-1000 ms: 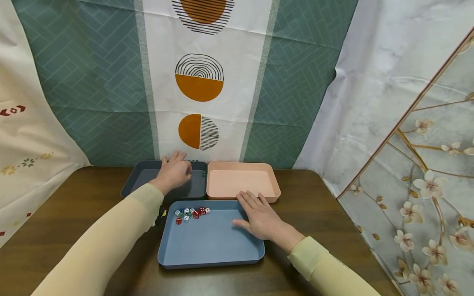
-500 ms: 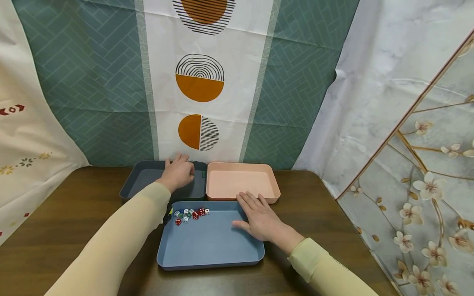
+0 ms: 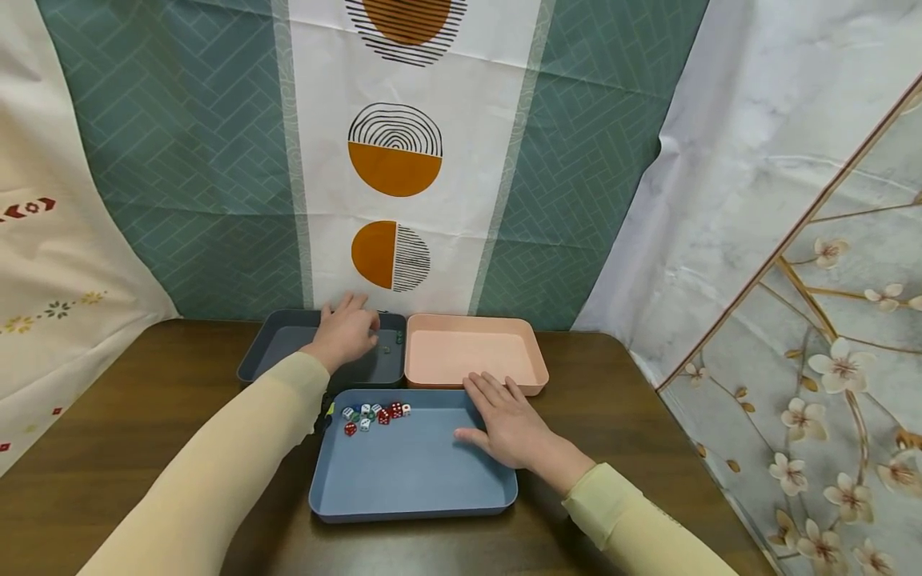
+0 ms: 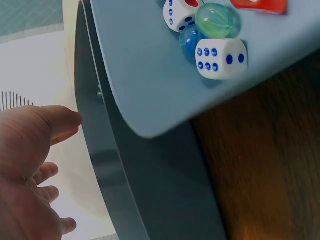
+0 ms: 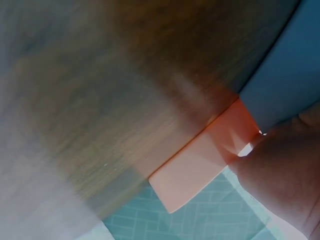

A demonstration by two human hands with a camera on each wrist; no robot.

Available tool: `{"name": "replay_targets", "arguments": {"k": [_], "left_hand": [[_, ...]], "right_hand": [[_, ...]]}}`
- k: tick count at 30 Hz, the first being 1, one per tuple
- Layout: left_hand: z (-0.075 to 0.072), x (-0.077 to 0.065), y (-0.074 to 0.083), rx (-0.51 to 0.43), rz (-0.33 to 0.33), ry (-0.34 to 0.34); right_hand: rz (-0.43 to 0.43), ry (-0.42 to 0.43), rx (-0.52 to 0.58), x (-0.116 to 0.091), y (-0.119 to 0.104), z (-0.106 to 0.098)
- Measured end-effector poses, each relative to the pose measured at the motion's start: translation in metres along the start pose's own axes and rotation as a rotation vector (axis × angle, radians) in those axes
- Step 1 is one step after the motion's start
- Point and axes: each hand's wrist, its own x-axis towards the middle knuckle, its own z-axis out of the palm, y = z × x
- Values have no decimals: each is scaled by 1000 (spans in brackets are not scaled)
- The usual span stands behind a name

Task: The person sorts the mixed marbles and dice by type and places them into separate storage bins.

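Note:
My left hand (image 3: 348, 332) is over the dark grey tray (image 3: 284, 334), its fingers loosely bent with nothing visible between them in the left wrist view. Small green marbles (image 3: 386, 350) lie at that tray's right side. In front stands a blue tray (image 3: 410, 476); white dice (image 4: 222, 59), red dice (image 3: 384, 417), a green marble (image 4: 216, 20) and a blue marble (image 4: 190, 42) cluster in its far left corner. With straight fingers, my right hand (image 3: 510, 424) rests over the blue tray's far right corner, fingertips at the near rim of the peach tray.
The peach tray (image 3: 471, 348) stands right of the dark one, against the patterned cloth (image 3: 432, 280) behind. All three trays sit close together on a brown wooden table (image 3: 591, 400). A floral cloth (image 3: 828, 400) hangs on the right.
My left hand has shifted right over the dark tray. A green marble now lies beside the hand there, away from those at the tray's right wall. The right hand keeps its place.

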Motion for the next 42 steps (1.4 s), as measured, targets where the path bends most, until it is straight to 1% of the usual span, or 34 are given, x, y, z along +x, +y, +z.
{"name": "replay_targets", "arguments": {"k": [7,12,15,19,30,35,42], "left_hand": [[-5,-6,-4,10,-1,17],[-14,-17,-5,6,-5,21],[-19,-24,-5,-5,-2,38],[-23,-36,-5,-12,12,71],[-24,-75,1,8,53,156],[-23,-90,4,18,71,204],[-18,-106,10,23,95,215]], "right_hand": [[-7,5,-1,0,2,3],[-20,15,23,1,4,5],[-17,15,24,0,3,2],[-6,12,13,0,2,1],[-13,5,27,-1,1,0],[-21,11,24,0,1,0],[-6,0,9,1,0,-1]]}}
